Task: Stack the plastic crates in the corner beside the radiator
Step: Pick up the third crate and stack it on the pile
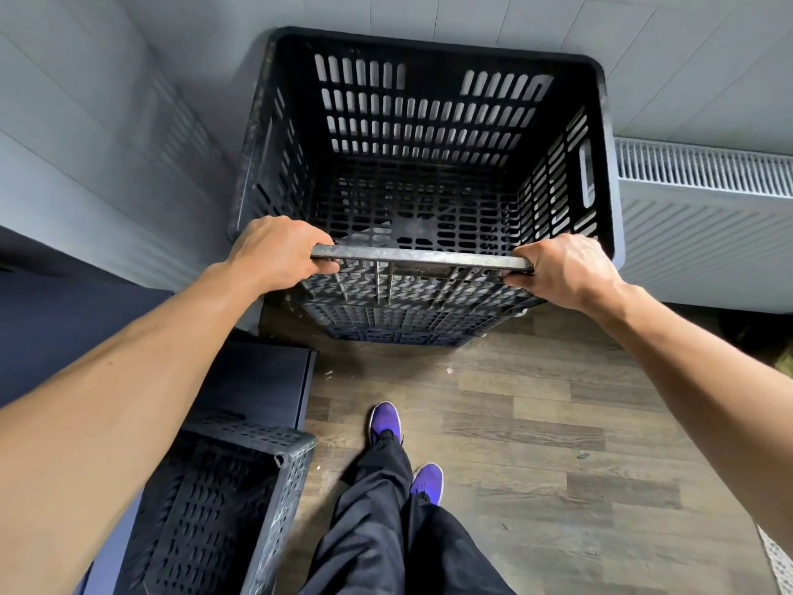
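Both hands, left hand [281, 251] and right hand [562, 268], grip the near rim of the top crate [422, 135], seated on the stack in the corner beside the radiator [703, 173]. Placing looks nearly done; next probably fetch the spare crate [223, 500] on the floor.

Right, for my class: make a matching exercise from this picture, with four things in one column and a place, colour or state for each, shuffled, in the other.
Things
1. top crate
2. radiator
3. spare crate
4. shoes

Descriptions
A. purple, on the wood floor
B. black, in the lower left corner of the view
C. white, along the wall on the right
D. near rim gripped by the left hand and right hand

Pairs: 1-D, 2-C, 3-B, 4-A
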Tool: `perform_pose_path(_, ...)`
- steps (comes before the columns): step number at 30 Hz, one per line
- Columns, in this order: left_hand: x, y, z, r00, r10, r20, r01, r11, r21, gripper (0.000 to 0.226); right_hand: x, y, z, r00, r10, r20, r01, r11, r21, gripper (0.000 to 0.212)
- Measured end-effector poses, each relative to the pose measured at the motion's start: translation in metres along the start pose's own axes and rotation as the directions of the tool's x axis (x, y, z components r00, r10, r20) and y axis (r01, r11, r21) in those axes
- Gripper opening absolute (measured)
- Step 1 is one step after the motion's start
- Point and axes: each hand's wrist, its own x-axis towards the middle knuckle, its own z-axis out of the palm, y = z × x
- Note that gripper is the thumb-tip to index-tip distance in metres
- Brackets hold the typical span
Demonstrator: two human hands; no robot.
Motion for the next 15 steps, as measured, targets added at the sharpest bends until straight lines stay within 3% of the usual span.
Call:
perform_pose_path(4,-0.0042,0.0041,-0.0005,1.0,0.009,-0.024,-0.009,1.0,-0.007,0.049,-0.0014,0.0031,-0.0016,1.0,-0.016,-0.007,0.016,1.0,0.002,0.032)
perform_pose_path(8,-0.0076,0.0043,0.0032,0.999,0.019,-0.044,-0.018,1.0,0.014,0.038,0.0009,0.0038,-0.0015,1.0,-0.001,0.006,0.001,1.0,-0.016,0.035)
perform_pose_path(15,-0.0098,0.0053,-0.0001,0.997,0.038,-0.069,-0.035,0.998,0.043,0.048,-0.0055,0.0012,-0.0057,1.0,0.01,0.024,-0.009,1.0,-0.027,0.035)
